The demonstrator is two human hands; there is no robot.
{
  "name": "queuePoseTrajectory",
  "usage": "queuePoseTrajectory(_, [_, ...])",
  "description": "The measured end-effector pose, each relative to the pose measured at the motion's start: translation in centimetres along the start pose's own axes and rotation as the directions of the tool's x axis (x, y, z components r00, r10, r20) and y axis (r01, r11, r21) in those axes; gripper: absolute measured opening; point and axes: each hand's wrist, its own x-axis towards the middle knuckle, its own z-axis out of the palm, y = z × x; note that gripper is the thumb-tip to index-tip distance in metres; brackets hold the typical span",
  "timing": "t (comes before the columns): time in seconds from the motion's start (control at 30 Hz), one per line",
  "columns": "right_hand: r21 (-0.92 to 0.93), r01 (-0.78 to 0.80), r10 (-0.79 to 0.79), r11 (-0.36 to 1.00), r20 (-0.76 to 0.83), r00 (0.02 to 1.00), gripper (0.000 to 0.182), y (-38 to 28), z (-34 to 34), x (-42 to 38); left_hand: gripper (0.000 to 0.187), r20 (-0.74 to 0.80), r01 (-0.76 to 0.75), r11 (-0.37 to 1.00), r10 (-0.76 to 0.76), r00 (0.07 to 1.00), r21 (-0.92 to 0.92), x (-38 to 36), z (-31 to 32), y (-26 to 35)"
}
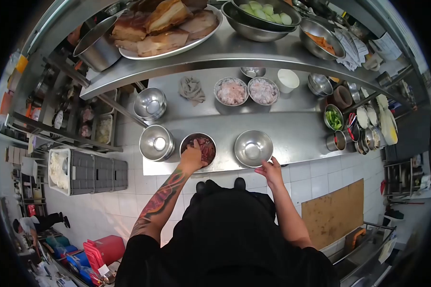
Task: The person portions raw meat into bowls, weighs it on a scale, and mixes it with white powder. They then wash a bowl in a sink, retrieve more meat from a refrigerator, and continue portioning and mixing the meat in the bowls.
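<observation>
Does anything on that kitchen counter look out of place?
Perhaps the crumpled grey cloth on the steel counter: it lies loose and unfolded near the pale pink food, which looks a bit untidy. I see no clear spill around the dark red food where the left hand is.

The steel bench (215, 123) supports metal bowls (254, 148) and a crumpled cloth (191, 90). The overhead shelf (254, 52) supports a white plate (184, 50).

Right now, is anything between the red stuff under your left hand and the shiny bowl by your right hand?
Nothing visible blocks it: between the red stuff and the shiny bowl are only bowl rims and bare metal counter.
</observation>
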Motion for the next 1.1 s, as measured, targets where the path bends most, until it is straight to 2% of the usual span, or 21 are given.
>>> queuePoseTrajectory(0.07, [-0.016, -0.006, 0.006, 1.000, 0.009, 1.000, 0.049, 0.3, 0.2, -0.1, 0.118, 0.080, 0.147, 0.989, -0.149, 0.986, 0.035, 0.7, 1.5, 0.8])
queuePoseTrajectory(0.1, [-0.028, -0.011, 0.012, 1.000, 0.020, 1.000, 0.048, 0.4, 0.3, -0.1, 0.118, 0.079, 0.151, 0.988, -0.153, 0.985, 0.030, 0.8, 1.7, 0.8])
queuePoseTrajectory(0.17, [-0.053, -0.027, 0.029, 0.998, 0.040, 0.999, 0.047, 0.5, 0.6, -0.1, 0.108, 0.050, 0.110, 0.993, -0.107, 0.993, -0.050, 1.3, 1.8, 0.5])
queuePoseTrajectory(0.2, [-0.071, -0.041, 0.045, 0.997, 0.054, 0.998, 0.045, 0.6, 0.6, 0.0, 0.108, 0.045, 0.116, 0.992, -0.114, 0.992, -0.054, 1.6, 1.5, 0.5])
queuePoseTrajectory(0.27, [-0.093, -0.050, 0.058, 0.994, 0.079, 0.995, 0.047, 0.9, 0.5, 0.4, 0.093, 0.104, 0.105, 0.994, -0.102, 0.989, -0.030, 2.2, 1.0, 0.4])
queuePoseTrajectory(0.3, [-0.110, -0.052, 0.063, 0.993, 0.095, 0.993, 0.046, 0.9, 0.7, 0.6, 0.093, 0.101, 0.111, 0.993, -0.108, 0.989, -0.031, 2.5, 1.1, 0.3])
queuePoseTrajectory(0.37, [-0.127, -0.053, 0.068, 0.991, 0.114, 0.991, 0.046, 0.9, 0.9, 0.8, 0.073, -0.023, 0.088, 0.995, -0.087, 0.996, 0.047, 3.1, 1.9, 0.0])
queuePoseTrajectory(0.4, [-0.130, -0.056, 0.072, 0.990, 0.122, 0.990, 0.044, 0.9, 1.1, 0.9, 0.073, -0.027, 0.092, 0.995, -0.091, 0.995, 0.047, 3.4, 2.1, -0.1])
queuePoseTrajectory(0.47, [-0.133, -0.056, 0.075, 0.989, 0.137, 0.988, 0.043, 0.9, 1.4, 1.3, 0.058, -0.137, 0.034, 0.996, -0.023, 0.990, 0.080, 3.8, 2.3, -0.4])
queuePoseTrajectory(0.5, [-0.145, -0.061, 0.083, 0.987, 0.145, 0.986, 0.043, 0.9, 1.6, 1.5, 0.058, -0.141, 0.038, 0.996, -0.026, 0.990, 0.084, 4.1, 2.3, -0.6])
queuePoseTrajectory(0.57, [-0.154, -0.067, 0.090, 0.986, 0.148, 0.985, 0.042, 1.0, 1.6, 1.6, 0.047, -0.141, 0.023, 0.995, -0.010, 0.990, 0.096, 4.7, 2.5, -0.6])
queuePoseTrajectory(0.67, [-0.159, -0.064, 0.090, 0.985, 0.160, 0.983, 0.042, 0.6, 2.1, 1.6, 0.044, -0.099, -0.052, 0.989, 0.065, 0.993, 0.136, 5.1, 1.6, -1.2])
queuePoseTrajectory(0.73, [-0.175, -0.049, 0.080, 0.983, 0.172, 0.982, 0.042, 0.5, 2.0, 1.6, 0.043, -0.097, -0.045, 0.993, 0.056, 0.994, 0.113, 4.4, 0.1, -0.7])
queuePoseTrajectory(0.83, [-0.188, -0.043, 0.073, 0.981, 0.154, 0.985, 0.042, -0.1, 2.3, 1.0, 0.037, -0.221, -0.153, 0.985, 0.133, 0.966, -0.076, 4.2, -0.8, -1.8])
queuePoseTrajectory(0.87, [-0.187, -0.042, 0.072, 0.981, 0.152, 0.986, 0.042, 0.0, 2.3, 1.0, 0.037, -0.221, -0.155, 0.985, 0.135, 0.966, -0.076, 4.1, -0.9, -2.4])
queuePoseTrajectory(0.93, [-0.214, -0.006, 0.040, 0.977, 0.153, 0.987, 0.043, 0.1, 2.3, 0.9, 0.036, -0.240, -0.216, 0.957, 0.168, 0.956, -0.193, 3.7, -1.7, -3.1])
queuePoseTrajectory(0.97, [-0.214, 0.000, 0.035, 0.977, 0.156, 0.987, 0.043, 0.1, 2.2, 1.0, 0.036, -0.246, -0.217, 0.957, 0.168, 0.955, -0.191, 3.4, -2.0, -3.2])
queuePoseTrajectory(1.03, [-0.216, 0.011, 0.024, 0.976, 0.161, 0.987, 0.042, 0.5, 2.1, 1.2, 0.038, -0.194, -0.111, 0.926, 0.043, 0.980, -0.360, 2.0, -3.7, -2.6])
queuePoseTrajectory(1.1, [-0.224, 0.030, 0.010, 0.974, 0.174, 0.985, 0.041, 0.9, 2.0, 1.4, 0.037, -0.212, -0.114, 0.912, 0.031, 0.977, -0.394, 1.3, -3.5, -2.8])
